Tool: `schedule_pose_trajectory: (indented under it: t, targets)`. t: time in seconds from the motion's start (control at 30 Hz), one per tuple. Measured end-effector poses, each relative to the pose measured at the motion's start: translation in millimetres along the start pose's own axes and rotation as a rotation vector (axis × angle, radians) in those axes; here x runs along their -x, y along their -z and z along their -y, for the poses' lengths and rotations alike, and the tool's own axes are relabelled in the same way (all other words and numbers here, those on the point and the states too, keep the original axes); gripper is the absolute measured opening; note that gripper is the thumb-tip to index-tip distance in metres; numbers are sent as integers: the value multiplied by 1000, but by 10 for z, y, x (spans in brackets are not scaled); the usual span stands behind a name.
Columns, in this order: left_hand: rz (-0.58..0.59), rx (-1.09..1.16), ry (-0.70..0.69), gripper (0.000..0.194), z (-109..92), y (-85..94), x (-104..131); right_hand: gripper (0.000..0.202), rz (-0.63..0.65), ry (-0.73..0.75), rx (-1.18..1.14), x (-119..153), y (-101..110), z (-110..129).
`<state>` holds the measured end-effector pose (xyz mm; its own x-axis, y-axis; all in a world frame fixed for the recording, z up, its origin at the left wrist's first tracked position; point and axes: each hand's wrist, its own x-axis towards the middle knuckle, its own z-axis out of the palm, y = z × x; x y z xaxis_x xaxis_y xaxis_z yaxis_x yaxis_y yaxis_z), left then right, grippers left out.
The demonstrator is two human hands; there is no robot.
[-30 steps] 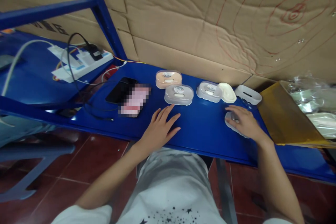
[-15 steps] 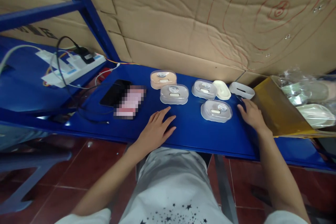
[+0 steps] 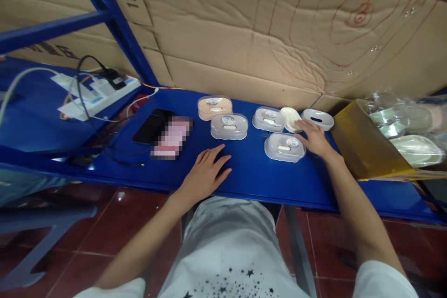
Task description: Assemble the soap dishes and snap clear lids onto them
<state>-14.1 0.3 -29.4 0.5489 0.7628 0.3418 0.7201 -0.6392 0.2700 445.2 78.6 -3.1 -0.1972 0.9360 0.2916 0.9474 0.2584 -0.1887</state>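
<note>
The outstretched right hand is at the edge of a cream oval dish between a translucent oval plastic box and a whitish slotted oval shell, the left hand lying spread on the blue tabletop.

The tabletop is gleaming deep blue, and the metal frame is repeating that shade. One lidded box is showing peach through its clear cover; the other lidded boxes are looking translucent whitish grey. The oval dish is showing pale cream, while the slotted piece is looking frosted white. The cardboard is carrying red looping rings over its brown. The shirt is wearing black stars on white. The carton is showing amber, its wrapped pieces perhaps showing pale green and cream under glare.
</note>
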Motion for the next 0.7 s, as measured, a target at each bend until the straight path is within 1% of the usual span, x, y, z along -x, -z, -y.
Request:
schedule_pose_trajectory:
  t: [0.07, 0.13, 0.2, 0.23, 0.3, 0.33, 0.37, 0.4, 0.43, 0.5, 0.53, 0.57, 0.6, 0.63, 0.67, 0.7]
  targets:
    - [0, 13, 4, 41, 8, -6, 2, 41, 21, -13, -28, -160, -35, 15]
    - [-7, 26, 8, 40, 9, -3, 5, 40, -7, -35, -32, -209, 12, 44]
    - [-21, 75, -6, 38, -9, 21, 15, 41, -95, -68, -53, -134, 164, 139]
    - [-31, 128, -12, 39, -29, 43, 24, 40, -159, -74, -84, -56, 268, 233]
    - [-70, 280, -13, 50, -87, 99, 46, 32, -269, -30, -191, 156, 482, 540]
    - [-96, 352, -19, 59, -123, 128, 59, 26, -247, 44, -244, 273, 567, 751]
    - [-116, 400, -37, 68, -160, 155, 69, 21, -162, 153, -282, 388, 626, 990]
    - [-121, 417, -73, 74, -195, 176, 78, 18, -37, 280, -302, 493, 653, 1243]
    - [-106, 405, -126, 77, -224, 190, 84, 18, 51, 396, -317, 586, 646, 1494]
    - [-2, 335, -243, 70, -260, 189, 88, 19, 203, 559, -347, 725, 556, 1916]
    - [69, 299, -282, 64, -265, 176, 89, 21, 241, 609, -344, 772, 492, 2054]
    - [130, 267, -300, 58, -263, 159, 91, 23, 256, 635, -334, 805, 429, 2129]
    - [176, 237, -298, 53, -255, 139, 94, 25, 245, 640, -319, 826, 379, 2136]
    - [202, 206, -283, 49, -244, 120, 98, 28, 208, 621, -303, 835, 347, 2077]
    - [208, 174, -262, 45, -231, 105, 104, 30, 148, 577, -287, 835, 334, 1957]
    - [194, 144, -235, 44, -218, 97, 110, 31, 66, 502, -271, 828, 339, 1788]
